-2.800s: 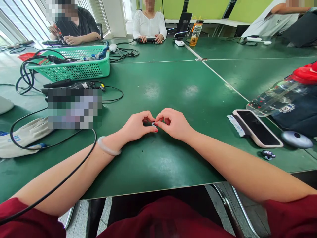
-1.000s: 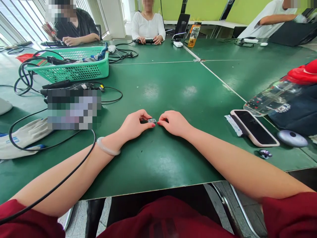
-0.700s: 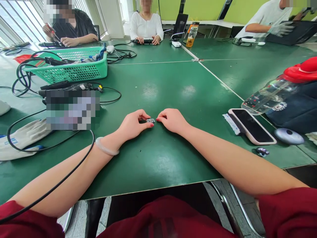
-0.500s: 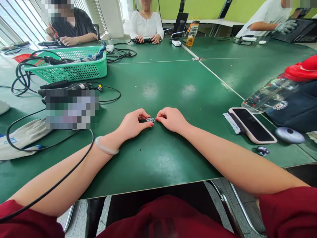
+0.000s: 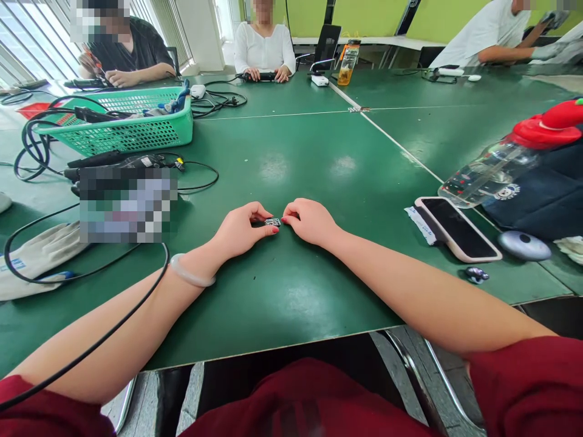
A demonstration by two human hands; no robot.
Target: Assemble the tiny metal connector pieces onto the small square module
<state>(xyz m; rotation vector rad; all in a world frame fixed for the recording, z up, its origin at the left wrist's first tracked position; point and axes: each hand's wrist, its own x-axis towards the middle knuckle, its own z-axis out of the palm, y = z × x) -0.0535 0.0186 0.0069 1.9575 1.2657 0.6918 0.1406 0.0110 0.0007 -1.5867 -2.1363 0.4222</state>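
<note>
My left hand (image 5: 239,230) pinches a small black-and-white patterned piece (image 5: 272,222) between thumb and fingers, just above or on the green table (image 5: 291,291). The piece is too small for me to tell its kind. Close by on its right, my right hand (image 5: 314,220) has thumb and forefinger pressed together, the tips almost at the piece's right end. Whether those fingertips hold anything is hidden. A pale bracelet (image 5: 194,273) circles my left wrist, and a black cable (image 5: 122,331) runs across that forearm.
To the left are a green basket (image 5: 132,136) with cables and white gloves (image 5: 43,255). At right lie a phone (image 5: 460,227), a grey oval object (image 5: 525,245), a small shiny dark item (image 5: 476,275) and a red-topped bottle (image 5: 496,164). Several people sit or lean around the table.
The view has shifted slightly, and my hands keep nearly the same pose around the piece. At far right, a co-worker's gloved hands have moved, one now higher.
</note>
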